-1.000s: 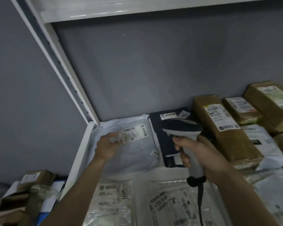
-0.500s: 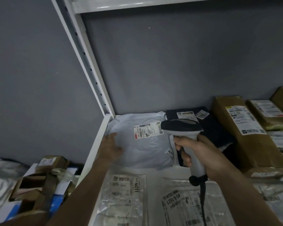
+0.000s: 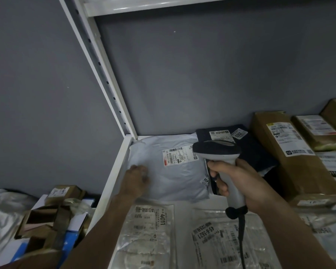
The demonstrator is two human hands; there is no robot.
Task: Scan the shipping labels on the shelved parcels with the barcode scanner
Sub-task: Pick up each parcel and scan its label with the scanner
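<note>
- Scanner [image 3: 218,164] in the right hand [image 3: 241,183]: fingers wrapped round its pale handle, dark head aimed toward 11 o'clock, cable hanging off the base toward 6 o'clock.
- Grey mailer [image 3: 173,171] lies flat in the shelf's back left corner; its shipping label [image 3: 177,155] faces up, and the scanner head overlaps the label's 3 o'clock edge.
- Left hand [image 3: 137,180] rests on the mailer's 9 o'clock edge with fingers curled; whether this grip pinches the plastic cannot be told.
- Dark parcel [image 3: 246,148] lies at the mailer's 3 o'clock, partly behind the scanner, two small labels at its far end.
- Brown box [image 3: 295,160] with a white label sits further toward 3 o'clock, more brown boxes beyond it.
- Clear bags [image 3: 149,233] with printed labels lie at 6 o'clock, under both forearms.
- White shelf upright [image 3: 105,74] rises from the corner toward 11 o'clock.
- Loose cartons [image 3: 52,216] are heaped outside the shelf at 8 o'clock.
</note>
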